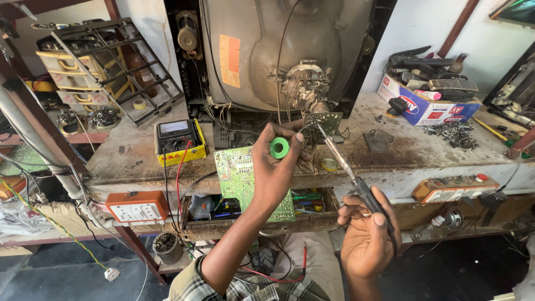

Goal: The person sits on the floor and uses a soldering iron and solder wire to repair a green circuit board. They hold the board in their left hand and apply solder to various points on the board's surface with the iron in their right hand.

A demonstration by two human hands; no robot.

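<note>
My left hand (pixel 276 167) holds a small green spool of solder (pixel 280 147) up in front of the open back of an old tube television (pixel 284 50). My right hand (pixel 365 234) grips a soldering iron (pixel 348 170) by its dark handle. The iron's metal tip points up and left at a small green circuit board (pixel 323 122) fixed behind the tube's neck. A larger green circuit board (pixel 242 178) leans below my left hand, over an open drawer.
A yellow multimeter (pixel 179 142) with red and black leads lies on the worn bench (pixel 412 150). An orange socket box (pixel 136 207) hangs at the left, a switch strip (pixel 454 188) at the right. A cardboard box of remotes (pixel 429 92) and a wire rack (pixel 106 61) stand behind.
</note>
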